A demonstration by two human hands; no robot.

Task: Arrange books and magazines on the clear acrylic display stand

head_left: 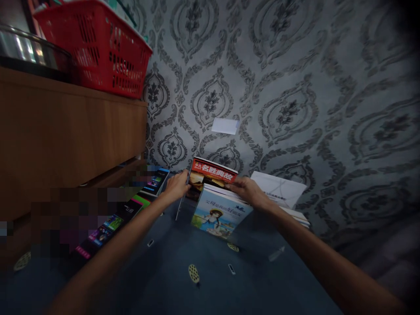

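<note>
A book with a red top band and a brown landscape cover (215, 171) stands upright near the wall. My right hand (247, 191) is closed on its right edge, fingers across the front. At its left edge my left hand (177, 187) is curled, fingertips against the side. Just below that hand a thin upright plate (179, 209) shows edge-on. In front of the red-banded book, a few upright books with a light-blue front cover (218, 214) lean together; a girl in a yellow hat is pictured on it. They hide the lower part of the red-banded book.
White books or papers (278, 188) are propped to the right. Dark, colourful boxes or books (113, 223) lie at left, partly blurred. A wooden cabinet (72, 131) carries a red basket (98, 48) and a metal basin (29, 50). Blue patterned cloth (170, 267) covers the surface.
</note>
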